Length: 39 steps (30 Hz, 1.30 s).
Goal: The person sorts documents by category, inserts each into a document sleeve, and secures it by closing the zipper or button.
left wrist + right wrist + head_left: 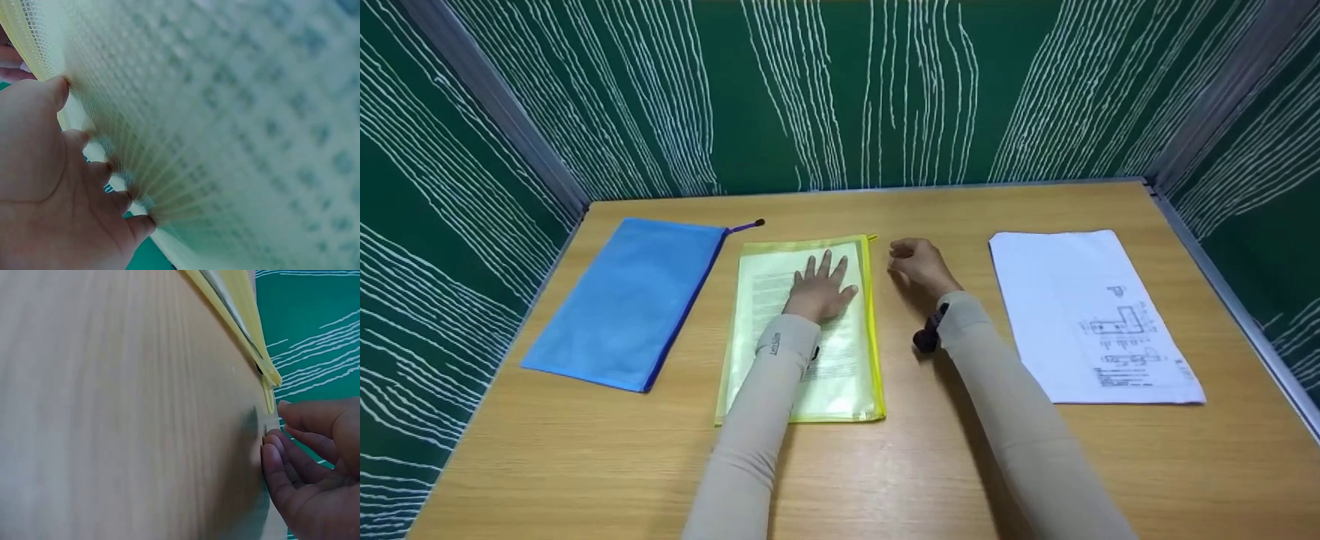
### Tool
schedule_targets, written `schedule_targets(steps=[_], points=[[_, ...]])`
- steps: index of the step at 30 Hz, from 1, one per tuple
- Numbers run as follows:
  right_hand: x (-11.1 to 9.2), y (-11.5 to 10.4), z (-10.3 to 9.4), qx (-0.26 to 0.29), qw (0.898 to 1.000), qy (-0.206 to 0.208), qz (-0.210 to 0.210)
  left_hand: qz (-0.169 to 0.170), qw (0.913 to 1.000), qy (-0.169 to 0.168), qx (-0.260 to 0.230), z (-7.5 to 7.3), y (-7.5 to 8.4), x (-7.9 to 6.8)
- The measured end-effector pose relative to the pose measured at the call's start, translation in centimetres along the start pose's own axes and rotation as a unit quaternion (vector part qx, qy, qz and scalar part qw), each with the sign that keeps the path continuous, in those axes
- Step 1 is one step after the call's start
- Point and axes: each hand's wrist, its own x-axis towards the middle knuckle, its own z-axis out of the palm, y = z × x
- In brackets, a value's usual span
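Note:
A yellow mesh zip pouch [765, 360] with printed paper showing through it lies in the middle of the wooden table. My left hand [817, 292] rests on its upper part, fingers spread. In the left wrist view, those fingertips touch the mesh [225, 124]. Just right of the pouch's top right corner is my right hand [921, 266], fingers loosely bent and holding nothing. The right wrist view has a small yellow pull tab [269, 398] at the corner, close to the right thumb and fingertips, with a gap between them.
To the left lies a blue zip pouch [622, 300] with a dark purple pull cord [744, 226]. White sheets [1057, 300] with a printed drawing lie on the right. Green panels [847, 90] with white lines rise behind the table [930, 465] and at both sides.

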Motion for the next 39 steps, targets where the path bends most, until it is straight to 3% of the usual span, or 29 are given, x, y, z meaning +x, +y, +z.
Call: schedule_targets(steps=[8,15,19,25,39], points=[[1.0,-0.8,0.9,-0.017,0.999,-0.005,-0.029,0.003,1.0000,-0.003,0.005,0.3,0.6,-0.4],[1.9,-0.7,1.3,-0.088,0.991,0.010,-0.097,0.008,0.9998,-0.008,-0.015,0.6,0.7,-0.5],[2.4,-0.7,1.7,-0.112,0.987,0.022,-0.113,0.009,0.9998,-0.010,-0.017,0.6,0.8,-0.6],[2.6,-1.6,2.1,-0.126,0.987,0.026,-0.097,0.010,0.9998,-0.006,-0.013,0.3,0.7,-0.6],[3.0,-2.2,2.3,-0.056,0.998,0.017,-0.018,0.013,0.9999,0.008,-0.001,0.3,0.4,-0.6]])
